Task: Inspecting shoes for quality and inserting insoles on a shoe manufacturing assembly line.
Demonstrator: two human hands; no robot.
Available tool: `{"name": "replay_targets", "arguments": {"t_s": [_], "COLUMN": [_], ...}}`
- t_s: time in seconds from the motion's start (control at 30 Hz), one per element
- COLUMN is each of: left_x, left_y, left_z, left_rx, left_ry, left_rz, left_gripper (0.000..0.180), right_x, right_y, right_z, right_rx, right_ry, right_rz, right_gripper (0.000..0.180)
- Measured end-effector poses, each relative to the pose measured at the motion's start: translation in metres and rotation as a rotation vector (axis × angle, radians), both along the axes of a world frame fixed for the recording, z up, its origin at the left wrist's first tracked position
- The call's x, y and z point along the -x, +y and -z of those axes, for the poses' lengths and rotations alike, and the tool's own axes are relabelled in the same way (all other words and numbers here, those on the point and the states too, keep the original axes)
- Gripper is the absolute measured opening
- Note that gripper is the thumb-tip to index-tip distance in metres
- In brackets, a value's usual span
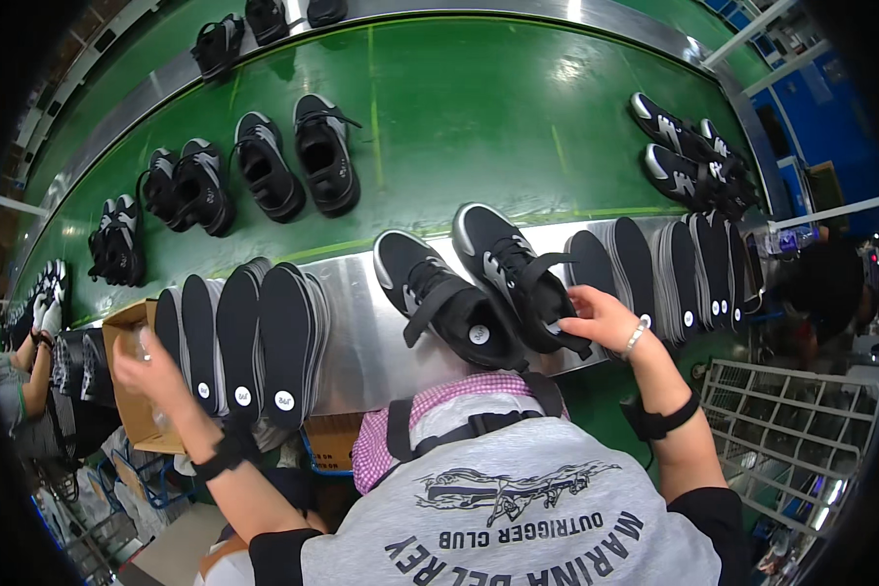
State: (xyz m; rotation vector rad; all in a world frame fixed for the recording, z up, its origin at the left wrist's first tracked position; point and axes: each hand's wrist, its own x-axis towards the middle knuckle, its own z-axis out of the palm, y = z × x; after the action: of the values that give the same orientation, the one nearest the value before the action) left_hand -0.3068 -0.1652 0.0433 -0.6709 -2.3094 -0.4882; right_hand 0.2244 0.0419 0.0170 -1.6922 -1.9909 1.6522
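Fingertips [569, 326] of the right hand [604, 317] touch the heel opening of the right-side shoe [506, 262]; I cannot tell whether they pinch it firmly or only rest there. A pale bracelet [637, 339] circles that wrist. The shoe, black with a silver-grey toe rim, lies on the steel ledge [354, 376], its toe reaching past the ledge's far edge over the green belt [439, 117] and its heel by the near edge. Its strap [549, 266] sticks out loose to the right. Just beside it, the left-side shoe [425, 283] points the same way, a round white sticker [479, 335] visible inside.

The left hand [154, 376] is at the cardboard box [135, 314] near the ledge's left end, fingers curled; whether it grasps anything is unclear.

Between box and shoes, 4 stacks of black insoles [288, 337] line the ledge; more insole stacks [632, 269] stand along its right part. On the belt, 3 pairs of shoes [269, 166] lie toward the left edge, and a cluster of shoes [693, 176] sits by the right edge. Past the belt's left end are a co-worker's gloved hands [47, 314].
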Motion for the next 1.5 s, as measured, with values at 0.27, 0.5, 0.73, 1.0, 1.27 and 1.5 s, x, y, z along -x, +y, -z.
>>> {"name": "replay_targets", "arguments": {"t_s": [0.27,0.5,0.73,1.0,1.27,1.5], "left_x": [-0.273,-0.253,-0.242,-0.320,-0.299,-0.296], "left_y": [0.103,0.133,0.127,0.160,0.169,0.177], "left_z": [-0.005,0.020,-0.026,0.023,0.040,0.054], "left_rx": [0.561,0.349,0.336,0.512,0.032,-0.085], "left_ry": [-1.004,-0.538,-0.384,-0.642,-1.492,-1.775], "left_rz": [1.033,1.087,1.044,1.287,1.217,1.138], "left_gripper": [0.054,0.035,0.032,0.072,0.029,0.025], "right_x": [0.032,0.048,0.055,0.067,0.054,0.063], "right_y": [0.001,-0.002,-0.009,-0.018,0.001,0.012], "right_z": [-0.004,-0.013,0.002,0.003,0.026,0.010], "right_rx": [-0.321,-0.569,-0.753,-0.776,-0.808,-0.270], "right_ry": [-0.167,-0.413,-0.291,-0.301,0.108,0.388], "right_rz": [-0.291,-0.423,-0.411,-0.364,-0.234,0.003], "right_gripper": [0.071,0.055,0.036,0.034,0.030,0.020]}}
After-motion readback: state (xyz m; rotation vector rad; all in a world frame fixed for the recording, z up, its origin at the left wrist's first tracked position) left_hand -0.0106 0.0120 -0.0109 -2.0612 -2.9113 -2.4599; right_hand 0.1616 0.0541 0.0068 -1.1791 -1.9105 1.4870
